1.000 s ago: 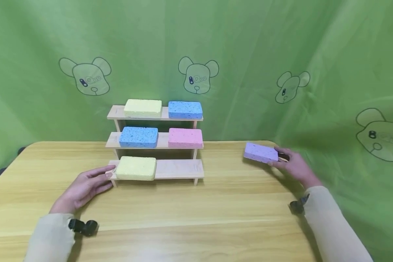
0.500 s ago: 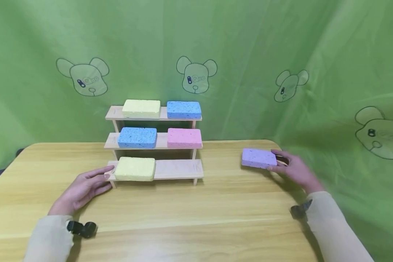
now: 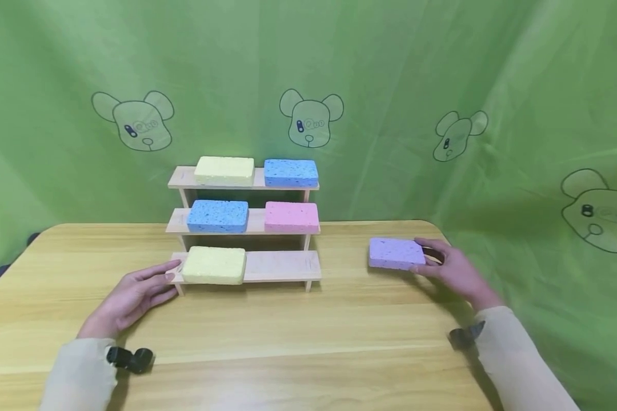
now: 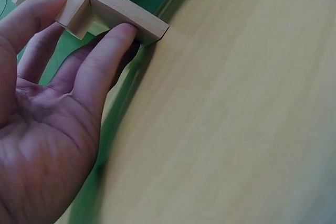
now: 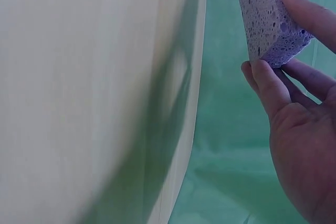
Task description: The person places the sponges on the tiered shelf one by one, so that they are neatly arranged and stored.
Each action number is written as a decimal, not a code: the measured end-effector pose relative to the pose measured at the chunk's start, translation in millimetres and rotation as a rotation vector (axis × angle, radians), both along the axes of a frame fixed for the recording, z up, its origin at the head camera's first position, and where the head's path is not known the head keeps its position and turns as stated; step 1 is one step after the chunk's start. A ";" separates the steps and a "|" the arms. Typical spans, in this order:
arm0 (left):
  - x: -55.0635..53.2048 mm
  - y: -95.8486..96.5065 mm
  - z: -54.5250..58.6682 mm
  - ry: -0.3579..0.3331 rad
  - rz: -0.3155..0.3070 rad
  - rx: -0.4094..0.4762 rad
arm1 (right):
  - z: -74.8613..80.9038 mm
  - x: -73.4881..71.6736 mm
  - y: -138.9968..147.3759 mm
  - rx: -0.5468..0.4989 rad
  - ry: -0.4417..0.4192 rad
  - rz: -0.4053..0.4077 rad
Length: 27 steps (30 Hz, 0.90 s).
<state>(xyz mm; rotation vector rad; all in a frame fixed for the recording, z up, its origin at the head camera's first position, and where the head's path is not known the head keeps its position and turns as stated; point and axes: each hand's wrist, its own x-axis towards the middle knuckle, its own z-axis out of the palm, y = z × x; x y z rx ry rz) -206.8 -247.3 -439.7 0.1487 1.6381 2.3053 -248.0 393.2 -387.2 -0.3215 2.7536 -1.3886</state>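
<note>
My right hand [image 3: 457,271] pinches a purple sponge [image 3: 395,253] at its right end, thumb on one side and fingers on the other. In the right wrist view the purple sponge [image 5: 273,19] shows its pores, raised off the tabletop. My left hand [image 3: 136,297] holds the left end of a three-tier wooden display shelf [image 3: 280,265], bottom tier. The left wrist view has fingertips [image 4: 123,31] against the leg and plank end. Beside that hand a yellow sponge [image 3: 215,265] lies on the bottom tier, overhanging its front edge; the tier's right half is bare.
On the middle tier sit a blue sponge [image 3: 218,216] and a pink sponge [image 3: 291,216]. The top tier bears another yellow sponge [image 3: 224,171] and another blue sponge [image 3: 291,172]. Behind the wooden table [image 3: 298,354] hangs a green curtain [image 3: 380,74] with bear-head drawings.
The right hand has carried the purple sponge a little to the left and nearer to me, levelling it. The left hand has stayed at the shelf's end.
</note>
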 end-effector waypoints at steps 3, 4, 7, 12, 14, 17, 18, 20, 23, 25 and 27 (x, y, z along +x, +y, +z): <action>0.8 -0.6 -0.2 -0.002 0.006 0.012 | -1.3 1.9 -4.8 -0.042 -0.005 0.014; 1.1 -0.8 -0.2 0.000 0.006 0.014 | -2.2 2.3 -6.2 -0.059 -0.007 0.020; 2.2 -1.0 -0.6 0.008 0.001 0.027 | -4.8 3.7 -11.0 -0.099 -0.019 0.028; 2.9 -0.5 -0.5 0.003 -0.005 0.038 | -9.0 5.8 -17.9 -0.142 -0.042 0.049; 2.6 -0.2 0.1 -0.005 0.001 0.035 | -10.1 6.7 -20.2 -0.144 -0.034 0.058; 1.8 0.0 1.1 -0.014 0.004 0.030 | -10.2 9.6 -23.5 -0.141 -0.015 0.069; 1.6 0.2 1.3 -0.015 0.004 0.027 | -10.0 10.9 -24.7 -0.138 -0.011 0.072; 1.4 0.2 1.6 -0.017 0.004 0.024 | -9.5 13.0 -27.4 -0.146 -0.012 0.081; 1.6 -0.2 1.4 -0.010 -0.002 0.029 | -7.7 15.6 -32.8 -0.169 -0.025 0.098; 1.9 -0.7 1.1 -0.006 -0.004 0.034 | -6.7 16.3 -36.7 -0.187 -0.035 0.107; 2.2 -1.4 0.7 -0.003 -0.006 0.035 | -5.7 17.1 -40.6 -0.200 -0.043 0.116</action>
